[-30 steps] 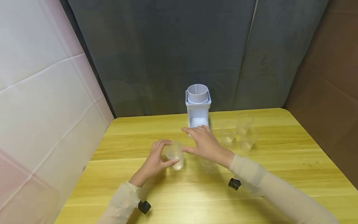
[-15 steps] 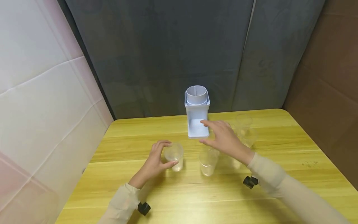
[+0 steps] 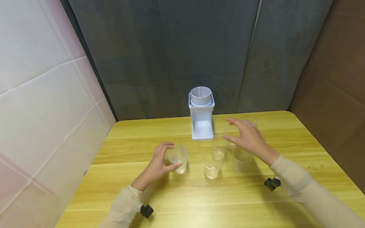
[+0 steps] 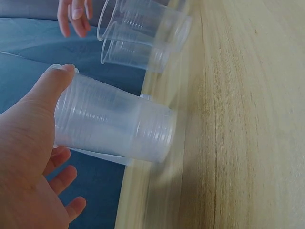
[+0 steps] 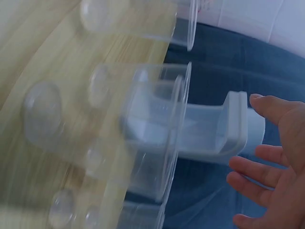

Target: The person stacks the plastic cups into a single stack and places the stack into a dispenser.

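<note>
My left hand [image 3: 159,163] holds a stack of nested clear plastic cups [image 3: 182,167] near the rim, upright at the table's middle. In the left wrist view the thumb presses the rim of the cup stack [image 4: 114,119], while the other fingers curl loosely on the far side. Farther right, my right hand [image 3: 251,139] hovers spread above several clear cups, with nothing plainly between thumb and fingers. A clear cup [image 3: 212,167] stands nearest the stack, another cup [image 3: 219,147] just behind it, and one more cup [image 3: 240,161] below the right hand. Cups behind that hand are partly hidden.
A pale plastic stand [image 3: 201,129] topped by a round tube [image 3: 201,96] is at the back middle. The wooden table [image 3: 182,205] ends at a dark cloth wall [image 3: 171,63], with a light cloth at left and brown at right.
My right hand has moved away from the left hand, rightward over the cups, uncovering the stand's base and the nearer cups. My left hand has stayed on the stack.
</note>
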Motion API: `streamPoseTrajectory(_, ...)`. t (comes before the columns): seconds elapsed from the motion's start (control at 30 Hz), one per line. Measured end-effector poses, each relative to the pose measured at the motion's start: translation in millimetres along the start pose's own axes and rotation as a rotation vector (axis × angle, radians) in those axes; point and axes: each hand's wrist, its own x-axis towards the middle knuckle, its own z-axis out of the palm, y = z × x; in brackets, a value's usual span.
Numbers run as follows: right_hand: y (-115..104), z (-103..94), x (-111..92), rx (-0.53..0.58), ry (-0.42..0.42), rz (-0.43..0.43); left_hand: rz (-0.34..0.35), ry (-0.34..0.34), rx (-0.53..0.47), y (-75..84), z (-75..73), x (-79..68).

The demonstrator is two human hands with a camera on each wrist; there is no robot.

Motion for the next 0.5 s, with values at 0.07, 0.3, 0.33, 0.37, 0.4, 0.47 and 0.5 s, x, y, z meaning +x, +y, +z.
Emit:
streamPoseTrajectory(0.07,6.5,-0.9,-1.5,-0.009,0.004,0.013,0.002,0.0,0.0,-0.9,0.2,-0.1)
streamPoseTrajectory(0.3,29.2,-4.6,-6.4,-0.045,0.013,0.039,0.007,0.0,-0.003,-2.9,0.7,-0.3)
streamPoseTrajectory(0.33,32.2,-5.3,-7.4,-0.047,0.013,0.045,0.008,0.0,-0.003,-3.0,0.6,-0.3)
streamPoseTrajectory(0.37,35.3,-6.0,-8.5,-0.048,0.014,0.047,0.008,0.0,-0.002,-3.1,0.6,-0.4)
streamPoseTrajectory(0.4,38.1,-6.5,-9.3,-0.052,0.014,0.053,0.011,0.0,-0.003,-2.9,0.5,-0.5)
streamPoseTrajectory(0.47,43.4,-7.4,-11.2,-0.056,0.011,0.059,0.014,0.001,-0.002,-3.4,0.5,-0.6)
streamPoseTrajectory(0.5,46.3,-7.6,-12.1,-0.058,0.01,0.06,0.015,0.001,-0.001,-3.6,0.5,-0.6)
